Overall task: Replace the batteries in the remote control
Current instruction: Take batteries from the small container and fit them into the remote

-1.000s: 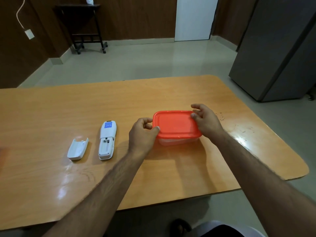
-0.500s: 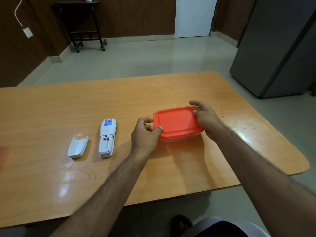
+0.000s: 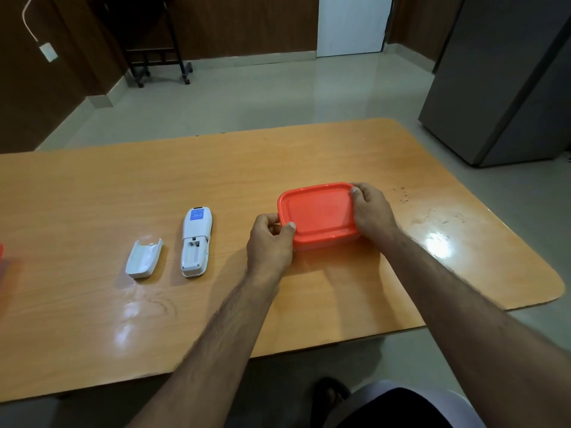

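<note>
Both hands grip a red-lidded box (image 3: 318, 214) on the table (image 3: 92, 186): left hand (image 3: 270, 242) pinches its near-left corner, right hand (image 3: 372, 210) curls over its right edge. The remote (image 3: 196, 239) lies left, untouched, beside its cover (image 3: 143, 257).

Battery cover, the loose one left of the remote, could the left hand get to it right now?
Probably yes: the battery cover lies bare, with only the remote between, though the left hand first must release the orange lid.
</note>
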